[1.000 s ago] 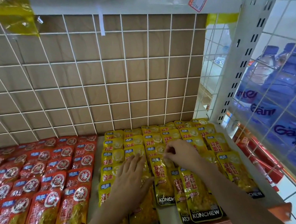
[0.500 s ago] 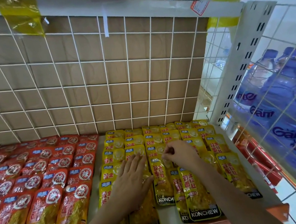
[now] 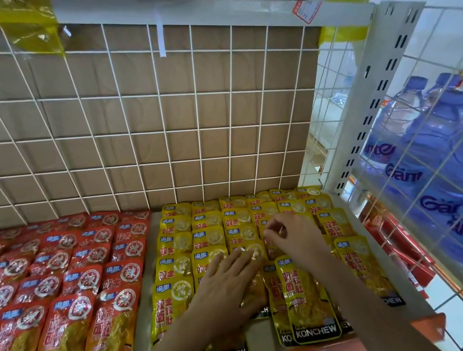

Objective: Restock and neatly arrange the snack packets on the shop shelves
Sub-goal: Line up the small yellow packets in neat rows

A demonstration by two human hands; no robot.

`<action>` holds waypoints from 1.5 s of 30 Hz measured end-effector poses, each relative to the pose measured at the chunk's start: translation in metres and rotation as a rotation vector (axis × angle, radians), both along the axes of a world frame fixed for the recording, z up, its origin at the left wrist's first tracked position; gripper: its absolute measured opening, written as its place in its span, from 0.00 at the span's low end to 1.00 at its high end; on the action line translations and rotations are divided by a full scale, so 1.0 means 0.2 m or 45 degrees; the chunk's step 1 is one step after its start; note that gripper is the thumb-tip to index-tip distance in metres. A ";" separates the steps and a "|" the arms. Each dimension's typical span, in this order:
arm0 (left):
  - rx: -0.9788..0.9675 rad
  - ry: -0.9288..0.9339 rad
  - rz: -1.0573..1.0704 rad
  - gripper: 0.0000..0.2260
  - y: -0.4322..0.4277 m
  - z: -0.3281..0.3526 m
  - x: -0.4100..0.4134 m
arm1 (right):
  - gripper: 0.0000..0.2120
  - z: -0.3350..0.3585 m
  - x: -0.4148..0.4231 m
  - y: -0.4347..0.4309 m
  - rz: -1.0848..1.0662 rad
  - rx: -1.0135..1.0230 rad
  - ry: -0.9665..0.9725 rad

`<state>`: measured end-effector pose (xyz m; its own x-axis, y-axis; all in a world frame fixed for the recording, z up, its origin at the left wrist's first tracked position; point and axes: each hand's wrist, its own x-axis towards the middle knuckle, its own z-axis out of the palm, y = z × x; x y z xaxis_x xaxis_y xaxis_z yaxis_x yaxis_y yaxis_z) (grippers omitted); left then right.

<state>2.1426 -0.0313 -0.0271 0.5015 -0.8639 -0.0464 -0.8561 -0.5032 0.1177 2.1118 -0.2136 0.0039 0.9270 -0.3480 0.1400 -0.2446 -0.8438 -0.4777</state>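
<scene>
- The left hand [image 3: 228,294] lies flat on the snack packets [image 3: 174,245].
- The right hand [image 3: 291,235] is just right of it, farther back.
- Another packet block [image 3: 61,293] lies left of the left hand.
- Bottles [image 3: 447,147] stand right of the right hand.

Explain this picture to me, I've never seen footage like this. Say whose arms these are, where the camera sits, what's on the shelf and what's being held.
There is no machine here: the arms belong to a person tidying a shop shelf. The one picture comes from a camera worn on their head, looking forward and down. On the shelf lie rows of red packets on the left and yellow packets on the right. The left hand rests flat, fingers straight, on the yellow packets. The right hand, fingers curled, seems to pinch the top of one yellow packet further back. Behind the wire mesh on the right stand blue water bottles.
</scene>
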 end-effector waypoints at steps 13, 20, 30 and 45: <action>0.028 -0.090 -0.011 0.27 0.01 -0.04 -0.01 | 0.45 0.03 -0.26 -0.12 0.279 -0.219 0.380; -0.168 0.102 0.055 0.39 0.03 -0.02 -0.01 | 0.15 0.01 -0.24 -0.11 0.228 -0.052 0.132; -0.751 0.541 0.272 0.21 0.05 0.10 -0.04 | 0.10 0.11 -0.24 -0.04 0.093 0.476 -0.087; -1.048 1.184 0.624 0.27 0.13 0.09 -0.04 | 0.27 -0.08 -0.31 0.15 -0.116 -0.256 0.174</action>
<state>2.1350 -0.0050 -0.0082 0.8326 -0.5460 -0.0933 -0.0452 -0.2349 0.9710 2.0494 -0.1837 -0.0121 0.9080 -0.4091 0.0903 -0.3751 -0.8898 -0.2599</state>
